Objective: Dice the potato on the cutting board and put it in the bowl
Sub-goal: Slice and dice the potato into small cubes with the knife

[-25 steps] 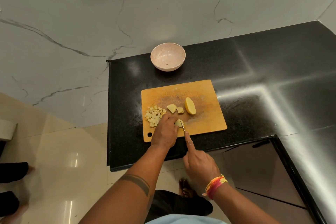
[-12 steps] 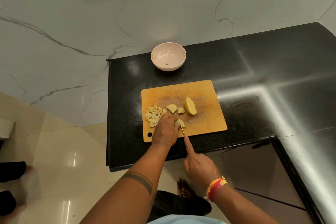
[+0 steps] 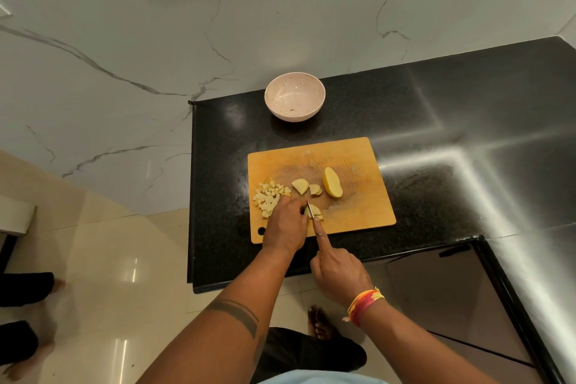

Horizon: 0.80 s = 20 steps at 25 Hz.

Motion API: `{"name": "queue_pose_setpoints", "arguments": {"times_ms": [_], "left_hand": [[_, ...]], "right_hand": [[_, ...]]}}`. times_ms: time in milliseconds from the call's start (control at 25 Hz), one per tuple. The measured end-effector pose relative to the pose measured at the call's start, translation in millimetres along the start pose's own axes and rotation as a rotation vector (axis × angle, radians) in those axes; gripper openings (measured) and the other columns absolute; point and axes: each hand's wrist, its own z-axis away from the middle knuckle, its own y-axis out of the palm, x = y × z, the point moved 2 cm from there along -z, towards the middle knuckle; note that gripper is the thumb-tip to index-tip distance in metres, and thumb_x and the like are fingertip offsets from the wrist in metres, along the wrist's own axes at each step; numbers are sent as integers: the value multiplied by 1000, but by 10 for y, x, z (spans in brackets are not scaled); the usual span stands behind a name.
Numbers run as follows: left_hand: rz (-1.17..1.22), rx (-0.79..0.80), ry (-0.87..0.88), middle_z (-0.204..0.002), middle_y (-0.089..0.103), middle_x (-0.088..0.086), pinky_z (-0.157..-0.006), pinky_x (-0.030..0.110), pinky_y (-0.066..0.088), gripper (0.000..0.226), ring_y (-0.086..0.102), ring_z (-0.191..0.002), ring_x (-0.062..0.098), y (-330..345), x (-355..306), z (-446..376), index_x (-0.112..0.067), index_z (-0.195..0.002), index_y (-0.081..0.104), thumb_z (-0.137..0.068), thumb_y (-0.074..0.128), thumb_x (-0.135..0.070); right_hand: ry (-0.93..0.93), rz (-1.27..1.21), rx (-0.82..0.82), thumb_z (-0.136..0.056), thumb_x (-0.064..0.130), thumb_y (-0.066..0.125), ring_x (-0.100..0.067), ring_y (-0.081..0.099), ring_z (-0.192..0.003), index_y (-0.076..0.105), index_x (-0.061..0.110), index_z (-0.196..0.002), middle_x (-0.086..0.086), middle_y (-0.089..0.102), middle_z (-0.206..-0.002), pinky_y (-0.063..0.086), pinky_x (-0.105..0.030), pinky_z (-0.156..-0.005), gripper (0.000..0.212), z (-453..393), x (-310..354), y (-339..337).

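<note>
Down on the wooden cutting board (image 3: 358, 159), set on the black countertop (image 3: 467, 103), near its front edge. Left hand (image 3: 285, 224) planted on the board's near-left part, fingers curled over a small potato piece (image 3: 315, 212), pinning it in place. Right hand (image 3: 338, 271) wrapped round a knife handle that stays hidden in the fist, index finger stretched straight along the spine toward the blade. Knife (image 3: 309, 207) down at the piece, only a short sliver of blade showing between the two hands; probably into the potato, though hard to tell from this high angle. To the left, touching the left hand's knuckles, a heap of diced potato cubes (image 3: 268, 196) on the board's left side. Farther back near the middle, two small cut wedges (image 3: 300, 186) side by side, and just right of them a large potato half (image 3: 332, 182) lying uncut, pale flesh showing. Beyond the board, apart from it, a pale pink bowl (image 3: 294, 100) near the counter's back-left corner, upright, no dice in it yet. A red and yellow thread band (image 3: 363, 304) round the right wrist. Marble-veined wall (image 3: 156, 25) behind, glossy cream floor tiles (image 3: 109, 259) below left, a bare foot (image 3: 319, 323) under the counter edge.
</note>
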Motion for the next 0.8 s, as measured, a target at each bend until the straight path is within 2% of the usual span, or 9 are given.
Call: {"name": "queue_pose_setpoints", "arguments": {"times_ms": [120, 280, 480, 600, 800], "left_hand": [[-5, -19, -24, -116, 56, 0, -89, 29, 53, 28, 60, -104, 18, 21, -1, -14, -21, -125, 67, -97, 63, -16], [-20, -12, -28, -115, 55, -3, -89, 29, 52, 30, 59, -104, 16, 37, -15, -25, -29, -127, 65, -98, 63, -22], [-3, -36, -40, -119, 56, -2, -91, 28, 50, 33, 59, -108, 16, 35, -37, -8, -26, -132, 63, -100, 60, -19], [-21, -57, 1, -118, 56, -3, -89, 29, 52, 32, 59, -105, 15, 6, -22, 33, -25, -130, 63, -101, 56, -15], [-3, -103, 23, -114, 56, -4, -85, 34, 54, 24, 59, -100, 14, -30, 19, 64, -24, -122, 66, -102, 53, -18]], "right_hand": [[-1, -2, 23, -100, 30, 38, -20, 59, -56, -18, 35, -159, 0, 60, -66, 51, -42, -56, 81, -26, 1, 30], [-2, 28, 36, -100, 29, 38, -19, 57, -55, -23, 36, -158, 0, 60, -67, 49, -39, -55, 84, 80, -65, 30], [8, -17, 17, -102, 29, 37, -11, 52, -52, -22, 38, -157, 9, 54, -63, 34, -28, -49, 82, 308, -164, -27], [48, -66, -72, -102, 28, 37, -14, 54, -52, -23, 36, -157, 8, 55, -62, 41, -33, -50, 83, 265, -255, -29], [50, -89, -21, -101, 26, 37, -17, 57, -55, -25, 30, -158, 4, 61, -67, 46, -38, -53, 84, 128, -88, 149]]}}
